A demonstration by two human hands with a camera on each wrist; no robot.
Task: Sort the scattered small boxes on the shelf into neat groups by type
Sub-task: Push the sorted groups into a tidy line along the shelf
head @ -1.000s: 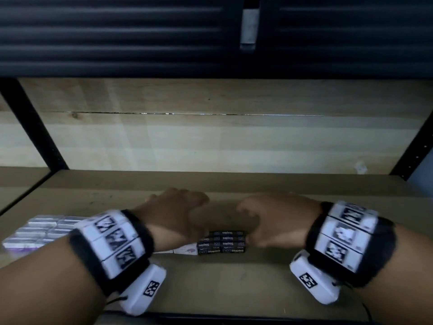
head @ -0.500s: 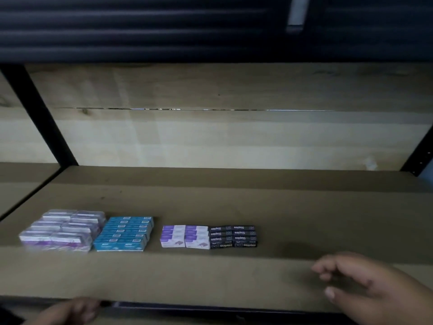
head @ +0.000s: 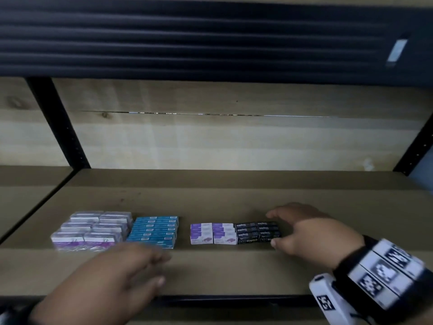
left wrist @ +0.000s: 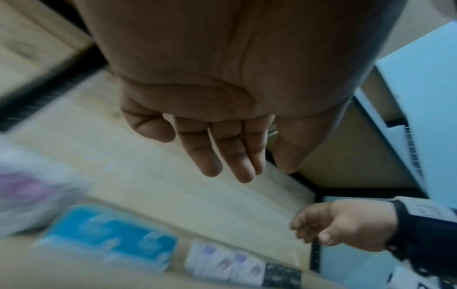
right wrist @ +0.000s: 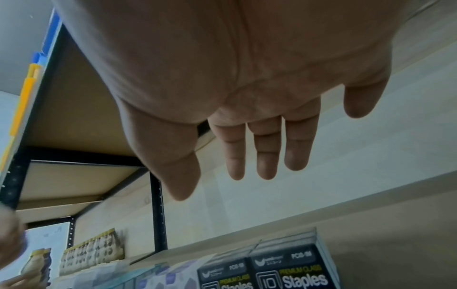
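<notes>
Four groups of small boxes stand in a row on the shelf point(head: 234, 273): clear-and-purple boxes point(head: 86, 231), blue boxes point(head: 153, 231), white-purple boxes point(head: 213, 233) and black Staples boxes point(head: 257, 232). My right hand point(head: 277, 228) is at the right end of the black boxes, fingers spread, thumb by their front corner. The right wrist view shows the straight fingers point(right wrist: 267, 156) above the black Staples boxes point(right wrist: 272, 269), holding nothing. My left hand point(head: 161, 268), blurred, hovers over the shelf front below the blue boxes. Its fingers point(left wrist: 237, 156) are straight and empty.
Black uprights point(head: 58, 123) point(head: 414, 146) frame the bay, with a wooden back panel point(head: 234, 141) behind. A dark ribbed shelf point(head: 187, 36) hangs low overhead. The black front rail point(head: 234, 299) edges the shelf. The neighbouring bay holds several yellow-topped packs point(right wrist: 91, 252).
Both hands left the black boxes and dropped to the shelf front. Now the right hand is back at the black boxes' right end and the left has risen over the shelf front.
</notes>
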